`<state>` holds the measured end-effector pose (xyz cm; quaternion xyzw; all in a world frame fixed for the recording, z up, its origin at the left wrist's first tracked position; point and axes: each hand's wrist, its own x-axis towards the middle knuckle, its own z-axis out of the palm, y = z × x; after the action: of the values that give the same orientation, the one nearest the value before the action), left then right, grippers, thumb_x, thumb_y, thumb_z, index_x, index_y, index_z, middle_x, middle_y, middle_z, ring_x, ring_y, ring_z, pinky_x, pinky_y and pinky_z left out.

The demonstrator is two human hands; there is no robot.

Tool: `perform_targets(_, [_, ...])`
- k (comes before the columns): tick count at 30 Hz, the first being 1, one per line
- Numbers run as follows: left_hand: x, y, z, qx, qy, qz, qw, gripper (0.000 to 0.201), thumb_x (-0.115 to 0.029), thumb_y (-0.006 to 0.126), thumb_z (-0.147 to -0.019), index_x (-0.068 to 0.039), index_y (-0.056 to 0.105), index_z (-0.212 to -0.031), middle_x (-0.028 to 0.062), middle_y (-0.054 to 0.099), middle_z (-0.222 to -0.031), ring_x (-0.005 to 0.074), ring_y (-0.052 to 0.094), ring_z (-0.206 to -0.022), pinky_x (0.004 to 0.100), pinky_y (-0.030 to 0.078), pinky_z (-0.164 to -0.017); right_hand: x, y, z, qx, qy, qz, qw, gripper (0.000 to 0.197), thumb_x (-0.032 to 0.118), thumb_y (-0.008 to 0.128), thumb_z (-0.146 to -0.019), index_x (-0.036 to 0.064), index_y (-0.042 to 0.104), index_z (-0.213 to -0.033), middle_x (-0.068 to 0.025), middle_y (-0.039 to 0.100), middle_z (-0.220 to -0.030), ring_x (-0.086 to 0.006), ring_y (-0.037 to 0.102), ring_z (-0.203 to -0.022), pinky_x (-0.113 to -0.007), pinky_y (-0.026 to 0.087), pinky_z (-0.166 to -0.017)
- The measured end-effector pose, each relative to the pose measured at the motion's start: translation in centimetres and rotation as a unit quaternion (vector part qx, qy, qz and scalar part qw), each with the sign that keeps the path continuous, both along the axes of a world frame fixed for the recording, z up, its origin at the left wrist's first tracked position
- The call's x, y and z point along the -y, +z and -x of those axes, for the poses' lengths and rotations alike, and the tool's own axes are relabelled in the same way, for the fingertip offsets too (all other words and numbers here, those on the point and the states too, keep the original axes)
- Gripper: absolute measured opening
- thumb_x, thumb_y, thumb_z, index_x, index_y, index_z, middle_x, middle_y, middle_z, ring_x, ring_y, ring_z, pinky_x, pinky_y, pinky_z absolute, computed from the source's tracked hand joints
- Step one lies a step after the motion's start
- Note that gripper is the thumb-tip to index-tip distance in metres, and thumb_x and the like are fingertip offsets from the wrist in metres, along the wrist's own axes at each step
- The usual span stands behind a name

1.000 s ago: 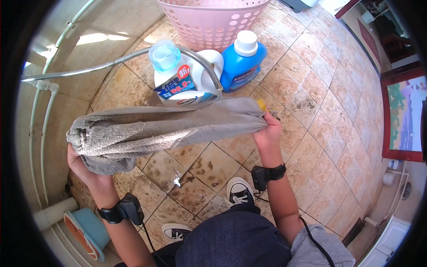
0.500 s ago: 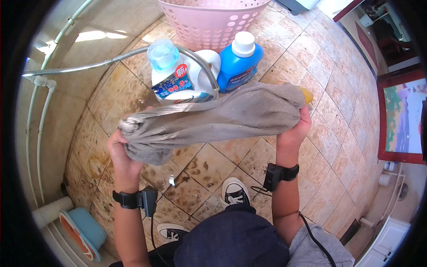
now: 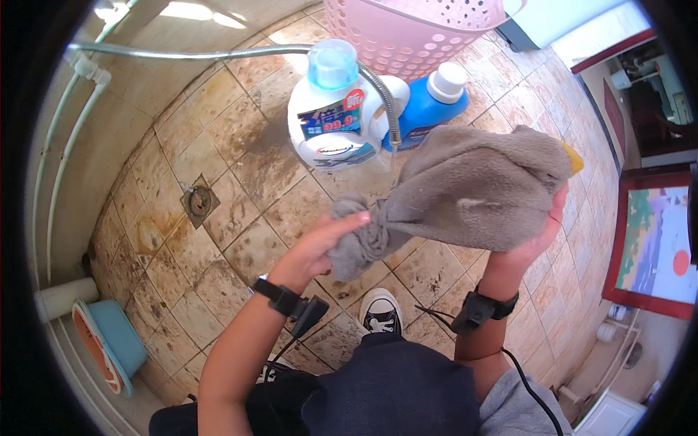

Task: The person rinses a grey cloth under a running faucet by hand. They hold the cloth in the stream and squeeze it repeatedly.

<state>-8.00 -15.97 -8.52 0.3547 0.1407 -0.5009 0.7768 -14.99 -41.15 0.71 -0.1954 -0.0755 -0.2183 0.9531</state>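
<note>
A damp-looking grey-brown cloth (image 3: 472, 189), perhaps a towel, is held up between my hands above the floor. My left hand (image 3: 309, 251) is closed around its left end, which is bunched and twisted into a knot-like lump with the thumb on top. At the right end, my right hand (image 3: 536, 236) grips the cloth from below; most of its fingers are hidden behind the fabric. Something yellow (image 3: 574, 158) pokes out at that end, its kind unclear. Beyond the cloth stand a white detergent jug (image 3: 338, 149) with a clear blue cap and a blue bottle (image 3: 429, 109) with a white cap.
A metal hose (image 3: 211, 54) runs from the wall pipes and hangs over the white jug. Behind the bottles stands a pink perforated basket (image 3: 407, 29). A floor drain (image 3: 198, 202) lies left in the stained tiles. Basins (image 3: 120, 341) lean by the left wall.
The cloth was stretched out lengthwise and its left part is now gathered and twisted. My left hand has come inward to the right; my right hand has shifted right. The view has shifted too.
</note>
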Motion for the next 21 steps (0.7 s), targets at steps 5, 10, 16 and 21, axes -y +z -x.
perform_targets(5, [3.3, -1.1, 0.3, 0.274, -0.197, -0.048, 0.94, 0.042, -0.009, 0.077, -0.077, 0.0, 0.06, -0.115, 0.0056, 0.066, -0.104, 0.0131, 0.06, -0.094, 0.0262, 0.049, -0.081, 1.2, 2.4, 0.5, 0.01, 0.072, -0.016, 0.997, 0.051, 0.032, 0.038, -0.102, -0.0026, 0.04, -0.14, -0.0223, 0.041, -0.145, -0.0367, 0.039, -0.133, -0.054, 0.025, -0.114])
perform_targets(10, [2.2, -1.0, -0.2, 0.229, -0.174, -0.064, 0.956, 0.045, -0.004, 0.074, -0.075, 0.001, 0.059, -0.118, 0.0069, 0.067, -0.106, 0.0148, 0.062, -0.097, 0.0279, 0.049, -0.086, 2.3, 2.2, 1.1, -0.042, 0.039, -0.003, 0.998, 0.052, 0.031, 0.038, -0.102, -0.0035, 0.037, -0.141, -0.0236, 0.039, -0.145, -0.0375, 0.038, -0.134, -0.055, 0.024, -0.114])
perform_targets(16, [-0.6, -0.1, -0.4, 0.098, -0.01, 0.067, 0.993, 0.065, 0.001, 0.067, -0.069, 0.001, 0.047, -0.132, 0.0154, 0.059, -0.123, 0.0236, 0.06, -0.109, 0.0372, 0.047, -0.096, 3.9, -1.8, 3.0, -0.077, 0.013, 0.055, 0.995, 0.048, 0.03, 0.036, -0.103, -0.004, 0.041, -0.137, -0.0213, 0.045, -0.141, -0.0353, 0.043, -0.13, -0.052, 0.03, -0.111])
perform_targets(21, [-1.3, -0.6, -0.1, 0.04, 0.03, 0.118, 0.992, 0.074, 0.0, 0.066, -0.066, 0.001, 0.041, -0.136, 0.0171, 0.057, -0.126, 0.029, 0.059, -0.112, 0.0416, 0.047, -0.099, 1.8, -5.5, 2.6, -0.189, -0.078, 0.07, 0.976, 0.046, 0.026, 0.035, -0.103, -0.0036, 0.04, -0.138, -0.0223, 0.043, -0.142, -0.0348, 0.042, -0.131, -0.049, 0.032, -0.111])
